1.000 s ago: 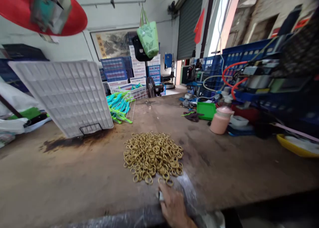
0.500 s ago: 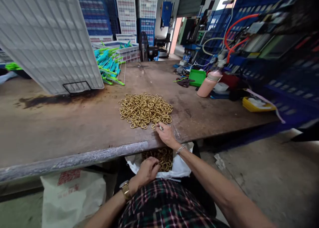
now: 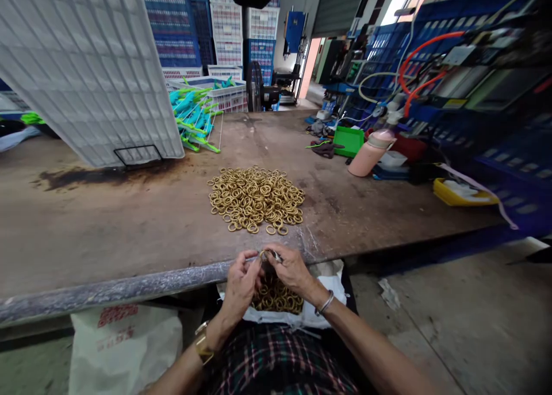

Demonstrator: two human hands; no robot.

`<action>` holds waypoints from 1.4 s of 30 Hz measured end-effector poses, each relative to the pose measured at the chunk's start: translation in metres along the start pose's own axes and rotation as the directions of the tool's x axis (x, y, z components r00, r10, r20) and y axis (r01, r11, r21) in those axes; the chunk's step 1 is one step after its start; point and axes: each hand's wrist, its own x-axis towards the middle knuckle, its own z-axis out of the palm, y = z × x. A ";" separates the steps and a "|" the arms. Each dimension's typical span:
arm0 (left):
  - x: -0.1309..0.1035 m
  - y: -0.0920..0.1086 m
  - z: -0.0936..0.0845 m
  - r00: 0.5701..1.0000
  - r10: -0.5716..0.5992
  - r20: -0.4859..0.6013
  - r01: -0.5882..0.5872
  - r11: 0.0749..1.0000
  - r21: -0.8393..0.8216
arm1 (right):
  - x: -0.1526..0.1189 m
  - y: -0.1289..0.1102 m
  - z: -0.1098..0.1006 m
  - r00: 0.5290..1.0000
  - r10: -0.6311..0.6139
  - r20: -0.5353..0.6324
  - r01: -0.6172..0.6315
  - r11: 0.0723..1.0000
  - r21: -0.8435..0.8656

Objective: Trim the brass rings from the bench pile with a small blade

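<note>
My left hand (image 3: 242, 283) and my right hand (image 3: 293, 268) meet just over the table's front edge. Between their fingertips is one brass-coloured ring (image 3: 261, 254), pinched by the left and touched by the right. The right fingers also close on a small tool (image 3: 275, 256) with a pale, shiny part; its kind is too small to make out. Just beyond the hands, a heap of brass-coloured rings (image 3: 259, 196) lies on the table. Below them, a white bag (image 3: 330, 291) on my lap holds more rings (image 3: 280, 294).
A worn wooden table (image 3: 142, 228) spreads ahead, its front edge wrapped in plastic. A grey ribbed panel (image 3: 99, 79) leans at left beside turquoise and green plastic pieces (image 3: 196, 116). Rightward stand a pink bottle (image 3: 368, 156), a green tray (image 3: 348, 141) and a yellow tray (image 3: 463, 194).
My right hand has drawn back from the heap's near edge with a ring. My left hand has risen from the bag to meet it. The view has shifted slightly.
</note>
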 end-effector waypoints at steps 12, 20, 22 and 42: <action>0.002 -0.003 -0.002 1.000 -0.007 0.023 0.007 1.000 0.002 | 0.006 -0.015 0.000 0.964 0.242 0.106 -0.261 0.938 0.230; -0.001 0.000 -0.006 0.990 -0.072 0.117 0.090 0.983 -0.159 | 0.009 -0.022 -0.007 0.966 0.188 0.175 -0.218 0.961 0.172; -0.002 0.001 -0.007 0.983 -0.092 0.160 0.128 0.964 -0.231 | 0.010 -0.021 -0.006 0.968 0.173 0.182 -0.207 0.961 0.183; -0.003 0.002 -0.007 0.997 0.038 0.074 -0.033 0.997 -0.064 | 0.003 -0.018 0.000 0.944 0.100 0.313 0.007 0.947 -0.322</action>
